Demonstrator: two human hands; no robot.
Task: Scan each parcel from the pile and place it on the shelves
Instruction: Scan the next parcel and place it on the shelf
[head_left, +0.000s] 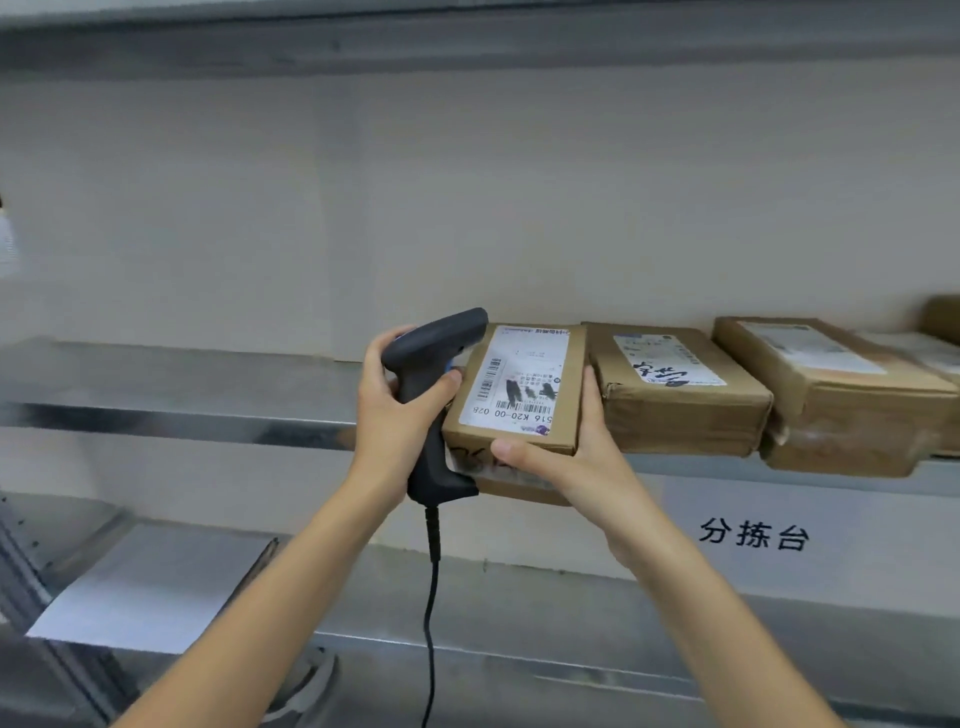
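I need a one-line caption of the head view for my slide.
Left hand grips a corded barcode scanner while the right hand holds a labelled cardboard parcel at the metal shelf edge, beside two shelved parcels.

A white sheet of paper (140, 587) lies flat on the lower grey metal surface at left. A white sign with black Chinese characters (754, 534) is fixed at right, before the beige back wall (467, 197).

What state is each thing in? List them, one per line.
Left hand: grips the scanner.
Scanner: upright, head beside the held parcel.
Right hand: holds the held parcel's near right corner.
Held parcel: label up, at the shelf edge.
Middle parcel: lying on the shelf.
Right parcel: on shelf, overhanging.
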